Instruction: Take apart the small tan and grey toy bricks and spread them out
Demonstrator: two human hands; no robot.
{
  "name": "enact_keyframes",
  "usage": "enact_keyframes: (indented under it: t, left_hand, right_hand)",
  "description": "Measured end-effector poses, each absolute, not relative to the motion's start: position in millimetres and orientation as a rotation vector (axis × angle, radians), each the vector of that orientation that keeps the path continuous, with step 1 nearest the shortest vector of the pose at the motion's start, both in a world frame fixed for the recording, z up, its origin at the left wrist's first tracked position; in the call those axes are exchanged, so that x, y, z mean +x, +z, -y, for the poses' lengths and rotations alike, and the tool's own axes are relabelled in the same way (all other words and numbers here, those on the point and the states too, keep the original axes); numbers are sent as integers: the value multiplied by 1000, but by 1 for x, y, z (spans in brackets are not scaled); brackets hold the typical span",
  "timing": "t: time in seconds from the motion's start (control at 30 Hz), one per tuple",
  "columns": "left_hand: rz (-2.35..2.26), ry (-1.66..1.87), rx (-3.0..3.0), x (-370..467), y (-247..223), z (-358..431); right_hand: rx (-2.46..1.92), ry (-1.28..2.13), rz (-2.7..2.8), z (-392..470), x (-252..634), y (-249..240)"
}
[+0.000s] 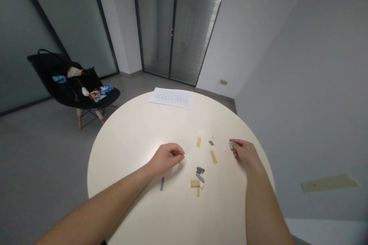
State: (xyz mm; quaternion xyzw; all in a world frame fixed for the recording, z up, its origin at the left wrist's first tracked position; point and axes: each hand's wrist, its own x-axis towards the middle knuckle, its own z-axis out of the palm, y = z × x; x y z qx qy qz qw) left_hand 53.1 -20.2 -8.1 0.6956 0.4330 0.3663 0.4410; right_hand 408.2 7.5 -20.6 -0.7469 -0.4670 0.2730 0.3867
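My left hand (169, 157) hovers over the middle of the round table, its fingers curled and the thumb tip close to the index tip. Nothing shows between them. Near the table's right side, my right hand (244, 153) pinches a small grey building brick piece (230, 146). Between the hands lie a tan studded plate (213, 157), another tan plate (199, 142) and a dark grey piece (211, 143). Closer to me is a loose cluster with a dark grey piece (200, 170), a grey strip (200, 178) and a tan piece (194, 183). A lone grey strip (162, 183) lies below my left wrist.
The white round table (123, 134) carries a printed paper sheet (171, 97) at its far edge. A black chair (69, 84) with a bag and small items on it stands to the left. A white wall (301, 103) rises close on the right.
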Motion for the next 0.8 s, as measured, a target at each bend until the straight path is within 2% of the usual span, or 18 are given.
enact_keyframes:
  t: [0.3, 0.8]
  left_hand:
    - [-1091, 855, 1714, 49, -5, 18]
    - [-1111, 851, 1731, 43, -2, 15]
  right_hand:
    - [-1888, 785, 1144, -8, 412, -27]
    - [-1908, 916, 1234, 3, 409, -7]
